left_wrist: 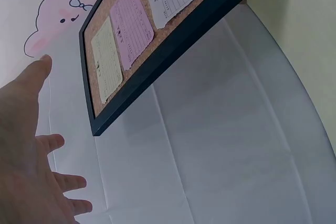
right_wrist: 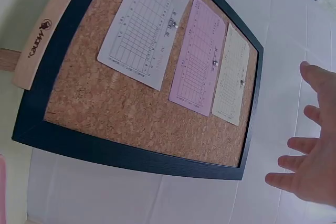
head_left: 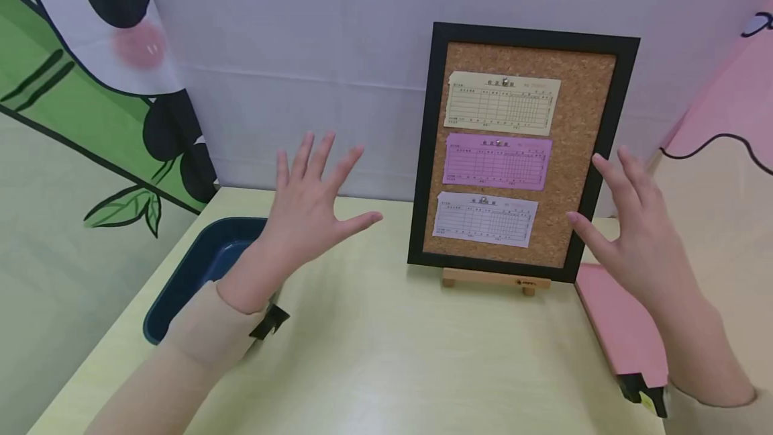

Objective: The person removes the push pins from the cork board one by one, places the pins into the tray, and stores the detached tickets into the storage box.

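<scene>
A black-framed cork board [head_left: 582, 153] leans on a small wooden easel [head_left: 492, 278]. Pinned to the cork, one above another, are a pale yellow form slip [head_left: 501, 109], a purple slip [head_left: 495, 165] and a white slip [head_left: 483, 221]. To the left of the board my left hand [head_left: 304, 210] is raised, fingers spread, holding nothing. My right hand [head_left: 643, 237] is up at the board's right side, its fingertips overlapping the frame in the head view. In the right wrist view, a gap shows between those spread fingers and the frame [right_wrist: 157, 169].
At the left, a dark blue tray [head_left: 158, 307] is partly hidden behind my left forearm, with a black clip [head_left: 270, 322] beside the sleeve. A pink flat board [head_left: 622, 327] with a black end lies under my right arm. A pale curtain [head_left: 272, 106] hangs behind the table [head_left: 392, 368].
</scene>
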The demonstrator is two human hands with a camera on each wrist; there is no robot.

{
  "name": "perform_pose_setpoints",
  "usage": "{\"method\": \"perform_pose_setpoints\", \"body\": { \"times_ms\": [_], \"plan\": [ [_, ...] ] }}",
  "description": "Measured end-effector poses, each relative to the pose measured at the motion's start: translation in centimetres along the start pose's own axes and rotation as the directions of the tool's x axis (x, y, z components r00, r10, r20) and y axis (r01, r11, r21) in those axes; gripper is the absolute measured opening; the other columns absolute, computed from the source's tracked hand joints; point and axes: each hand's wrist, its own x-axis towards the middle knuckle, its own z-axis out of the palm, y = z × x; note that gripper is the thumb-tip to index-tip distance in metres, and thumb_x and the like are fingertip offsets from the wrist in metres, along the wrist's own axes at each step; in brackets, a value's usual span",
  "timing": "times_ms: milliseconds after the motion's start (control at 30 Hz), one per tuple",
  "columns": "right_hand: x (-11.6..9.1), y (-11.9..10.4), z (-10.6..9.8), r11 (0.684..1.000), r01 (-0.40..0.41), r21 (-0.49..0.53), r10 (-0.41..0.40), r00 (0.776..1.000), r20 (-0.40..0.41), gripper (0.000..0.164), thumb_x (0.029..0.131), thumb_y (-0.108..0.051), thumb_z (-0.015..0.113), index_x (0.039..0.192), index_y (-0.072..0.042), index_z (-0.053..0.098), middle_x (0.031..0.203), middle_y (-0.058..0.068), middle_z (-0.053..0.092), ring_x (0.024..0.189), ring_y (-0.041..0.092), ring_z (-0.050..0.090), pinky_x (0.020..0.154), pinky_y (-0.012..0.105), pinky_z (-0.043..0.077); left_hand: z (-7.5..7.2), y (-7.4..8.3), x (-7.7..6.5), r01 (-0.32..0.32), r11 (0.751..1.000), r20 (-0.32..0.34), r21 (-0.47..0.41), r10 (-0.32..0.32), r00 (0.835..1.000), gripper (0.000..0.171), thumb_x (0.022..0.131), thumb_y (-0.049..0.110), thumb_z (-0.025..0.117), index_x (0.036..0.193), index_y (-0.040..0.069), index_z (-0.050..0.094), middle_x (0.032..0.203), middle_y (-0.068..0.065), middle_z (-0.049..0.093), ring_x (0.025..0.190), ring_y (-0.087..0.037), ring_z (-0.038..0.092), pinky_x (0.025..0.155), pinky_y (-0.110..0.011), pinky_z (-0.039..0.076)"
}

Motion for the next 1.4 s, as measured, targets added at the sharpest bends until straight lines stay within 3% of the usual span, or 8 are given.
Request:
{"method": "perform_pose_setpoints", "body": {
  "times_ms": [233, 400, 633, 767, 967, 1100, 1267, 1400],
  "plan": [
    [2.3, -0.4, -0.5, 0.998, 0.061, -0.016, -0.063, 0.993, -0.102, 0.075, 0.087, -0.031, 0.067, 0.149, -0.026, 0.025, 0.158, 0.006, 0.014, 0.143, 0.036, 0.017, 0.103, 0.065, 0.023, -0.2, 0.5, 2.1, -0.024, 1.000, -0.050, -0.018, 0.023, 0.998, 0.092, 0.076, 0.072, 0.057, 0.150, 0.033, 0.020, 0.158, -0.010, 0.010, 0.145, -0.033, 0.000, 0.109, -0.064, 0.000],
    [3.9, -1.1, -0.5, 0.997, 0.080, -0.001, -0.079, 0.985, -0.151, 0.071, 0.088, -0.034, 0.065, 0.148, -0.026, 0.027, 0.158, 0.001, 0.016, 0.143, 0.032, 0.018, 0.106, 0.064, 0.020, 0.0, 1.2, 4.0, -0.046, 0.998, -0.092, -0.039, 0.042, 0.995, 0.092, 0.077, 0.069, 0.059, 0.150, 0.033, 0.018, 0.158, -0.010, 0.011, 0.145, -0.034, 0.004, 0.110, -0.062, 0.002],
    [6.8, -1.7, 0.0, 0.990, 0.144, 0.009, -0.139, 0.967, -0.215, 0.067, 0.089, -0.031, 0.064, 0.147, -0.025, 0.032, 0.156, -0.004, 0.022, 0.142, 0.026, 0.022, 0.109, 0.059, 0.020, 1.0, 2.8, 6.7, -0.049, 0.987, -0.128, -0.155, 0.029, 0.991, 0.086, 0.080, 0.068, 0.055, 0.150, 0.034, 0.018, 0.157, -0.008, 0.012, 0.145, -0.032, 0.007, 0.111, -0.060, 0.004],
    [8.4, -1.6, 0.5, 0.980, 0.201, 0.001, -0.195, 0.953, -0.234, 0.066, 0.088, -0.028, 0.065, 0.145, -0.022, 0.034, 0.155, -0.002, 0.026, 0.140, 0.028, 0.028, 0.109, 0.054, 0.024, 1.5, 3.7, 8.3, -0.041, 0.979, -0.131, -0.201, 0.014, 0.991, 0.085, 0.081, 0.069, 0.053, 0.150, 0.035, 0.017, 0.157, -0.008, 0.012, 0.145, -0.030, 0.004, 0.111, -0.059, 0.004],
    [10.7, -1.3, 1.2, 0.981, 0.193, 0.012, -0.187, 0.963, -0.196, 0.066, 0.088, -0.024, 0.066, 0.145, -0.024, 0.033, 0.154, -0.003, 0.027, 0.140, 0.026, 0.029, 0.104, 0.056, 0.031, 2.4, 4.8, 10.6, -0.025, 0.975, -0.136, -0.222, -0.005, 0.991, 0.085, 0.081, 0.068, 0.054, 0.150, 0.037, 0.014, 0.157, -0.010, 0.011, 0.145, -0.030, 0.005, 0.112, -0.059, 0.005],
    [11.9, -1.3, 1.8, 0.984, 0.177, 0.033, -0.169, 0.970, -0.173, 0.065, 0.090, -0.024, 0.065, 0.146, -0.024, 0.031, 0.153, -0.001, 0.028, 0.140, 0.023, 0.027, 0.107, 0.053, 0.029, 3.0, 5.3, 11.9, -0.016, 0.974, -0.137, -0.225, -0.016, 0.990, 0.088, 0.080, 0.067, 0.056, 0.150, 0.037, 0.013, 0.157, -0.010, 0.010, 0.145, -0.031, 0.006, 0.111, -0.059, 0.008],
    [13.6, -1.1, 2.6, 0.977, 0.206, 0.049, -0.193, 0.962, -0.190, 0.062, 0.091, -0.023, 0.063, 0.145, -0.018, 0.034, 0.149, 0.008, 0.034, 0.139, 0.022, 0.029, 0.112, 0.046, 0.025, 3.6, 5.9, 13.3, 0.005, 0.976, -0.100, -0.219, -0.028, 0.995, 0.089, 0.080, 0.069, 0.053, 0.150, 0.038, 0.009, 0.158, -0.007, 0.008, 0.145, -0.029, 0.004, 0.112, -0.058, 0.008],
    [14.9, -1.0, 3.4, 0.979, 0.193, 0.060, -0.175, 0.960, -0.218, 0.055, 0.092, -0.022, 0.061, 0.142, -0.012, 0.038, 0.142, 0.012, 0.042, 0.130, 0.027, 0.040, 0.105, 0.044, 0.033, 4.1, 6.6, 14.5, 0.037, 0.976, -0.054, -0.216, -0.050, 0.997, 0.089, 0.081, 0.071, 0.051, 0.150, 0.039, 0.005, 0.158, -0.007, 0.006, 0.146, -0.029, 0.004, 0.112, -0.058, 0.008]
  ]
}}
